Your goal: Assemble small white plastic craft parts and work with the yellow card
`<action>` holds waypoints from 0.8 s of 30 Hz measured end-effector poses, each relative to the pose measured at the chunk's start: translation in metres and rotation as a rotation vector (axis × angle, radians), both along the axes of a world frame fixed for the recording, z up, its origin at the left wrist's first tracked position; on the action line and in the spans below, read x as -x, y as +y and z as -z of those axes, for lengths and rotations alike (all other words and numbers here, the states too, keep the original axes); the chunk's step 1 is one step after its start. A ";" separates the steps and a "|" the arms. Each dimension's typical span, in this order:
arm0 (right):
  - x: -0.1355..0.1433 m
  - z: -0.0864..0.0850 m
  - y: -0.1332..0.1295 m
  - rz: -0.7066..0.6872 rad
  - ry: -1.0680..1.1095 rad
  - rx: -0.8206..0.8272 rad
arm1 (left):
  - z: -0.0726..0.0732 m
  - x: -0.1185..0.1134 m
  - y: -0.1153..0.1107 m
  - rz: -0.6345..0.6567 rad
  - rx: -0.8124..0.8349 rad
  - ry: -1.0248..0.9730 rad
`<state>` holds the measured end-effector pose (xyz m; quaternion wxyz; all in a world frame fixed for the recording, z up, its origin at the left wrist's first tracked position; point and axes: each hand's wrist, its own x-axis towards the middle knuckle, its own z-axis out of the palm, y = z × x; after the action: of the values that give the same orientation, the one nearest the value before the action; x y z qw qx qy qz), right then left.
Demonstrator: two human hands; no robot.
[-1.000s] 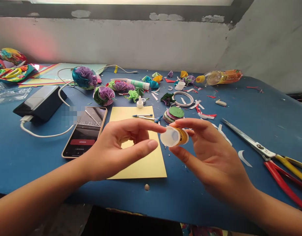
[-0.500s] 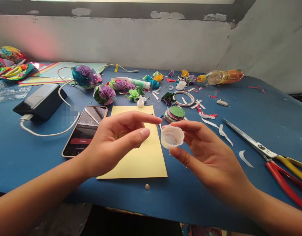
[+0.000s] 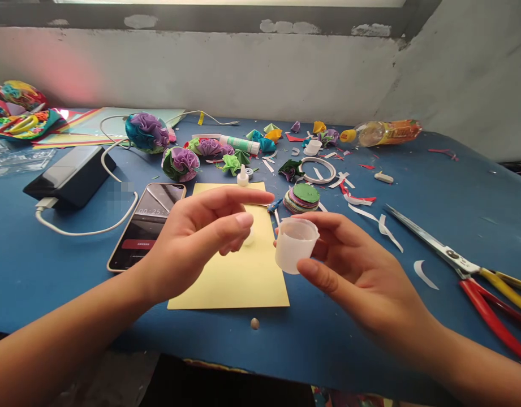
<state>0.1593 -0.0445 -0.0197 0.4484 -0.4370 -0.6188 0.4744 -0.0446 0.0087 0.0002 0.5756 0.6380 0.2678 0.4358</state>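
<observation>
My right hand [image 3: 362,271] grips a small translucent plastic cup [image 3: 295,254] between thumb and fingers, its mouth facing up. To its left, my left hand [image 3: 201,237] hovers over a sheet of yellow paper [image 3: 243,282], index finger stretched out and thumb apart from it. A small whitish thing [image 3: 249,234] shows partly by the curled left fingers; whether they touch it is unclear. Just behind the cup sits a stack of paper circles [image 3: 306,194], green on top. A white nozzle cap [image 3: 242,178] stands at the paper's far edge.
A phone [image 3: 158,198] and a black box with a cable [image 3: 69,175] lie left. Paper flowers [image 3: 180,163], a glue stick [image 3: 239,144], a tape ring [image 3: 330,169] and scraps occupy the back. Scissors [image 3: 455,257] lie right; a plastic bottle [image 3: 387,133] lies behind.
The right hand has tipped the cup more upright, so its side wall now shows. The left hand has drawn slightly left, and a whitish thing has come into sight beside its fingers.
</observation>
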 end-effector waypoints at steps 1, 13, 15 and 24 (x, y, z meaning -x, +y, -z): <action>0.000 -0.001 0.000 -0.013 0.005 0.013 | 0.000 0.000 0.000 0.003 0.003 0.000; 0.000 -0.004 0.003 -0.092 0.164 0.131 | -0.001 0.000 0.002 -0.001 0.041 -0.004; 0.001 -0.003 0.003 -0.117 0.241 0.169 | -0.001 0.000 0.002 0.006 0.056 -0.014; -0.001 -0.001 0.007 -0.141 0.352 0.263 | -0.001 -0.001 0.002 0.002 0.066 -0.026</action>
<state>0.1605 -0.0371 -0.0189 0.4545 -0.3578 -0.4928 0.6501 -0.0439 0.0109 0.0016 0.6004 0.6131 0.2740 0.4343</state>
